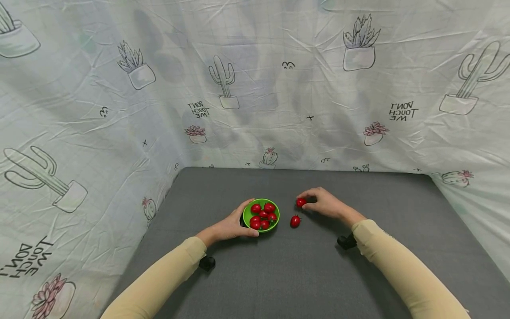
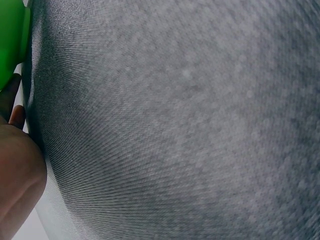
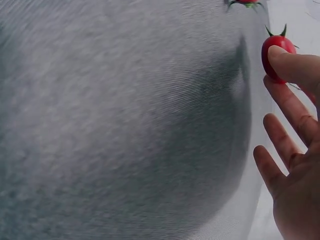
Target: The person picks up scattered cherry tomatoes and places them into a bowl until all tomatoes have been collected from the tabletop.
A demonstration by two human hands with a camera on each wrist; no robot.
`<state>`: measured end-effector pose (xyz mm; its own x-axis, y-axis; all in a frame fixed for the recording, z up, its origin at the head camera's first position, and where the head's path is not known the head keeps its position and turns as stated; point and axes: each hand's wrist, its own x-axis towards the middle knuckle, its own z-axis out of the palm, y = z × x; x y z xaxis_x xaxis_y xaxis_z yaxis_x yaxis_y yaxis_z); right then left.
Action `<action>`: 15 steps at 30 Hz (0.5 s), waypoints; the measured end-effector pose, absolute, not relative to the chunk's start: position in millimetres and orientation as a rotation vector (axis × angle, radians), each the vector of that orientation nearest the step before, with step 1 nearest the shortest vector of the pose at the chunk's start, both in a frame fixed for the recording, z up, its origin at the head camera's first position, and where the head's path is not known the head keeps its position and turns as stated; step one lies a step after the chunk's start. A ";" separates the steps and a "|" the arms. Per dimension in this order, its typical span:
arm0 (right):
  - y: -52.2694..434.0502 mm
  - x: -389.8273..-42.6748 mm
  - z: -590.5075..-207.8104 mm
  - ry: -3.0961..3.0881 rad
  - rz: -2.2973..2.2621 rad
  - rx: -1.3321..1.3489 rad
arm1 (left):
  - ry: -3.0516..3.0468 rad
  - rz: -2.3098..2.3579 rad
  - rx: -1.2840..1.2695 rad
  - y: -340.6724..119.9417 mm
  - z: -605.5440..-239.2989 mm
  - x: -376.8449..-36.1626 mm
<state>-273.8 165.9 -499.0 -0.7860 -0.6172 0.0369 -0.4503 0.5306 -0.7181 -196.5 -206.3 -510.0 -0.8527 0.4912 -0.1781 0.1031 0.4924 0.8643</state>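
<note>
My left hand [image 1: 233, 224] grips a green bowl [image 1: 245, 217] at its left side, thumb along the near rim and fingers round the far side. Inside the bowl lie several red cherry tomatoes [image 1: 264, 214]. To the right of it, my right hand [image 1: 324, 203] pinches a cherry tomato [image 3: 272, 60] with green sepals between thumb and fingers; its other fingers are spread. Another cherry tomato [image 1: 295, 221] lies on the table between the bowl and my right hand, a little nearer to me. In the left wrist view only the edge of the green bowl [image 2: 11, 37] shows.
A dark grey cloth covers the table [image 1: 275, 274]. White sheeting [image 1: 255, 88] printed with potted cacti hangs behind the table and along its left side. Black wrist cameras [image 1: 207, 263] sit under both cuffs.
</note>
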 end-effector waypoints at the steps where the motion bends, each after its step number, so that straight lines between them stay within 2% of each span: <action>1: 165.0 -273.9 -497.4 2.546 -1.113 -0.891 | 2.337 1.316 0.496 -206.4 -510.2 -196.7; 15: 145.9 -273.9 -478.1 2.590 -1.132 -0.832 | 2.348 1.309 0.487 -207.7 -511.2 -199.3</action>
<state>-273.9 145.9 -478.1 -0.8232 -0.5661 0.0443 -0.4169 0.5496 -0.7239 -199.3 -207.7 -511.2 -0.8562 0.4846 -0.1792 0.1025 0.4991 0.8604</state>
